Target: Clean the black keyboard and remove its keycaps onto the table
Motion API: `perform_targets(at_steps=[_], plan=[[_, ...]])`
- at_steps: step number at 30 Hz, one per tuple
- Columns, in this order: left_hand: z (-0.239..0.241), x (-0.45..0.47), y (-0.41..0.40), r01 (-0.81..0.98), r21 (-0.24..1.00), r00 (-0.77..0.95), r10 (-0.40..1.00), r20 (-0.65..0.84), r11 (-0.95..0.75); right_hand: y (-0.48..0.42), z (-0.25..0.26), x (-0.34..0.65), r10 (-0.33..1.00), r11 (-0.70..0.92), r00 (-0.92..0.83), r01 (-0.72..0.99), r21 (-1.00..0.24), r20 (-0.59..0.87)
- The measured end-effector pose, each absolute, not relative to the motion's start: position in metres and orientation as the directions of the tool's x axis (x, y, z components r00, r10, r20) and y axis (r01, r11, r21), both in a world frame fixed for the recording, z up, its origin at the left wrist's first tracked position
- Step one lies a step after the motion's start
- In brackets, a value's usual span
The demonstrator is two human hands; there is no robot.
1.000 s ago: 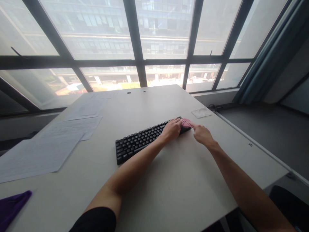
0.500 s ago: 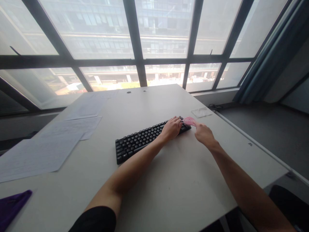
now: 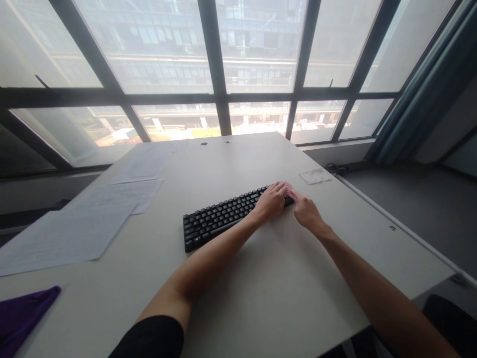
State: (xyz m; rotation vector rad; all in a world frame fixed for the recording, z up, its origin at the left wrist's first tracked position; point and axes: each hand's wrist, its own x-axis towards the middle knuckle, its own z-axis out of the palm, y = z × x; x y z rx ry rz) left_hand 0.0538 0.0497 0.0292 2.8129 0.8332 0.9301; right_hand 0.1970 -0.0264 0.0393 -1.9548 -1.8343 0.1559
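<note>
The keyboard [image 3: 219, 215] is seemingly steadied by the left hand [image 3: 271, 201], grip unclear, while the brush [image 3: 288, 185] is clamped in the right hand [image 3: 307, 213].

The keyboard [image 3: 219, 216] is black with pale legends; the hairbrush [image 3: 288, 185] at its right end, pink with curved bands; the tabletop [image 3: 268, 278], white. Left of the keyboard, papers [image 3: 74, 231] are white, the cloth [image 3: 26, 316] purple.

Hides part of pink brush [image 3: 287, 185] and keyboard [image 3: 223, 213] behind left hand [image 3: 271, 200]; cuts off purple cloth [image 3: 26, 315] at near left; blurs writing on papers [image 3: 70, 233].
</note>
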Motion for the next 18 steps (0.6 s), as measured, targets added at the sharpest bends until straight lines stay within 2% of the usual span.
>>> perform_targets(at_steps=[5,8,14,18], plan=[[0.036,0.051,0.048,0.628,0.243,0.533,0.636,0.558,-0.739,-0.023,0.027,0.174,0.952,0.138,0.006,0.885,-0.444,0.307],[0.039,0.047,0.05,0.65,0.251,0.5,0.652,0.57,-0.717,-0.024,0.021,0.166,0.945,0.183,-0.034,0.879,-0.44,0.325],[0.04,0.041,0.056,0.65,0.317,0.496,0.701,0.511,-0.691,-0.028,0.024,0.164,0.949,0.183,-0.08,0.927,-0.327,0.304],[0.036,0.039,0.058,0.656,0.298,0.492,0.692,0.529,-0.693,-0.028,0.029,0.17,0.956,0.158,-0.075,0.947,-0.281,0.282]])
